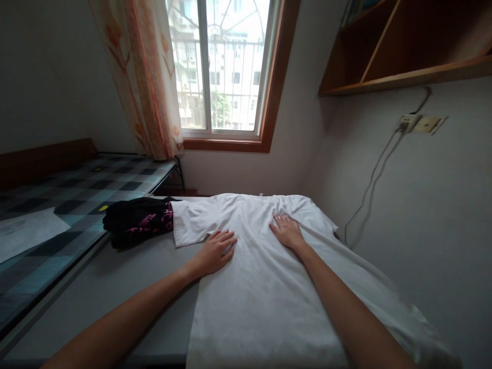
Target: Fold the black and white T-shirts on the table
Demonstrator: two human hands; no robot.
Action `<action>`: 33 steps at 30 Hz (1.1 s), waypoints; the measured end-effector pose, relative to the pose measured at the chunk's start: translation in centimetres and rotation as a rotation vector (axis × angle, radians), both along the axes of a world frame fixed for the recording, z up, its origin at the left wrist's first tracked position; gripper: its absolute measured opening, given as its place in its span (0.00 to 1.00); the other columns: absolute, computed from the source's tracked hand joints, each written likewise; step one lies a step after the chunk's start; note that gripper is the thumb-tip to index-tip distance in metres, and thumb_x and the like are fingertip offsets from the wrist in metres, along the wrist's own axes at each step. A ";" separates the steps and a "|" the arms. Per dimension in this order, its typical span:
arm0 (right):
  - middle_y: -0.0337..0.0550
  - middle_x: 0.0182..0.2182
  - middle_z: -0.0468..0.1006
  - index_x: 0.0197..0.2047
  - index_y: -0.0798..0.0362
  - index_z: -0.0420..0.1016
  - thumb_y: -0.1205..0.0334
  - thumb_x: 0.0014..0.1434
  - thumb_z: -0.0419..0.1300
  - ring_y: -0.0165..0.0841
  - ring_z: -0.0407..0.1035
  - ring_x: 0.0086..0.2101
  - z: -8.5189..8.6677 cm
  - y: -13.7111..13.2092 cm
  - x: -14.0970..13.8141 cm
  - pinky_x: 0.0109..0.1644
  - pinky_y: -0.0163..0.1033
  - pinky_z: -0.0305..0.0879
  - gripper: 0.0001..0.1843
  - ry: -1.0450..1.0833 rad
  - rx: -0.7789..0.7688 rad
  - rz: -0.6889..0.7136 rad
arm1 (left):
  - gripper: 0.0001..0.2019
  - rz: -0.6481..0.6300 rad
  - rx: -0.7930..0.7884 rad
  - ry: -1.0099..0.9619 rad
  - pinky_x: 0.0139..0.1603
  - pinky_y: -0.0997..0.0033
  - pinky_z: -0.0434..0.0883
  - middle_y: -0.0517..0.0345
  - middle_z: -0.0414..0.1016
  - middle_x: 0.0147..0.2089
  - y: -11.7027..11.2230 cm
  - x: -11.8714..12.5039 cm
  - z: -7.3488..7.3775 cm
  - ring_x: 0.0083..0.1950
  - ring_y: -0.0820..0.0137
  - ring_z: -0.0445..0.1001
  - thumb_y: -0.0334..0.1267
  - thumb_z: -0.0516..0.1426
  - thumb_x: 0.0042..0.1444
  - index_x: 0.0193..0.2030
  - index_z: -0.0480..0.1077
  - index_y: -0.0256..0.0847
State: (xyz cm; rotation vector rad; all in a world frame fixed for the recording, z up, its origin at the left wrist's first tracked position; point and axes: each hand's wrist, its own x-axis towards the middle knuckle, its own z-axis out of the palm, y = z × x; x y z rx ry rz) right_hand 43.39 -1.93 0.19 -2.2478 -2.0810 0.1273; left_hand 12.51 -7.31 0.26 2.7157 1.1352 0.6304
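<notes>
A white shirt lies spread over the pale tabletop, its body running from the near edge of the view to the far end of the table, and both hands rest on it. The left hand lies palm down by the shirt's left side, just below the short left sleeve, its fingers slightly apart and pointing right and away; the cloth is under it and nothing is gripped. The right hand is also palm down, a little farther off and to the right, on the upper part of the shirt, fingers spread and pointing to the far left, with no cloth visibly pinched. Between the two hands runs a stretch of white fabric with soft creases, and more of the shirt reaches beyond them to the far side and out to the right. The left sleeve's end meets a folded black garment with pink print, which sits on the far left of the table, apart from the left hand. Left of the table is a checked mattress, with a white paper lying on its near part. At the far side, a patterned curtain hangs by the window.
</notes>
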 end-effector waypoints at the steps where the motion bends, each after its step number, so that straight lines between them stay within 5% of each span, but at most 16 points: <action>1: 0.48 0.70 0.45 0.71 0.50 0.47 0.40 0.65 0.37 0.43 0.39 0.67 0.1 0.3 -0.4 0.67 0.53 0.37 0.37 -0.002 -0.008 -0.037 | 0.20 0.000 0.000 -0.003 0.70 0.54 0.52 0.53 0.65 0.65 -0.1 0.0 -0.1 0.68 0.63 0.59 0.39 0.50 0.63 0.60 0.67 0.45; 7: 0.52 0.68 0.52 0.68 0.52 0.56 0.49 0.65 0.40 0.46 0.43 0.66 0.0 1.1 -3.2 0.66 0.56 0.38 0.32 0.018 0.103 -0.277 | 0.18 0.010 0.006 -0.046 0.69 0.53 0.55 0.53 0.67 0.64 -0.7 0.0 0.0 0.67 0.62 0.61 0.38 0.50 0.63 0.59 0.67 0.46; 14: 0.51 0.66 0.57 0.66 0.53 0.61 0.49 0.64 0.42 0.44 0.47 0.65 -0.4 0.3 -1.9 0.65 0.53 0.43 0.31 0.055 0.163 -0.163 | 0.16 0.154 0.146 -0.023 0.67 0.51 0.57 0.50 0.66 0.63 0.6 -1.7 1.1 0.67 0.58 0.58 0.33 0.51 0.60 0.53 0.71 0.43; 21: 0.49 0.66 0.59 0.65 0.53 0.63 0.51 0.64 0.44 0.43 0.49 0.65 -0.4 0.0 -1.6 0.66 0.51 0.43 0.29 0.066 0.178 -0.146 | 0.28 0.598 0.053 0.265 0.66 0.39 0.49 0.47 0.55 0.69 3.7 -9.6 4.5 0.71 0.49 0.47 0.32 0.54 0.52 0.62 0.65 0.47; 24: 0.49 0.66 0.59 0.64 0.53 0.63 0.51 0.64 0.45 0.44 0.49 0.65 -0.4 0.0 -1.7 0.66 0.51 0.43 0.29 0.072 0.173 -0.148 | 0.39 0.754 -0.051 0.412 0.63 0.32 0.42 0.46 0.49 0.71 4.6 -14.3 6.5 0.71 0.38 0.40 0.46 0.62 0.45 0.66 0.59 0.52; 27: 0.49 0.66 0.58 0.64 0.53 0.63 0.51 0.64 0.45 0.45 0.49 0.64 -0.3 0.0 -1.6 0.66 0.51 0.44 0.29 0.082 0.169 -0.144 | 0.53 0.901 -0.161 0.476 0.61 0.33 0.48 0.42 0.46 0.72 5.1 -17.9 7.5 0.69 0.30 0.41 0.58 0.65 0.33 0.69 0.53 0.53; 30: 0.48 0.66 0.59 0.64 0.52 0.63 0.51 0.64 0.45 0.44 0.49 0.64 -0.4 0.0 -1.6 0.65 0.51 0.44 0.29 0.081 0.178 -0.143 | 0.49 0.938 -0.153 0.491 0.56 0.40 0.58 0.38 0.52 0.69 5.1 -19.2 7.3 0.64 0.36 0.55 0.61 0.62 0.38 0.69 0.52 0.52; 33: 0.49 0.66 0.59 0.64 0.52 0.64 0.52 0.64 0.46 0.44 0.49 0.64 -0.5 0.0 -1.6 0.65 0.50 0.44 0.28 0.076 0.189 -0.141 | 0.34 0.937 -0.082 0.472 0.52 0.46 0.63 0.37 0.66 0.60 5.2 -19.1 7.0 0.58 0.45 0.65 0.55 0.53 0.52 0.66 0.57 0.48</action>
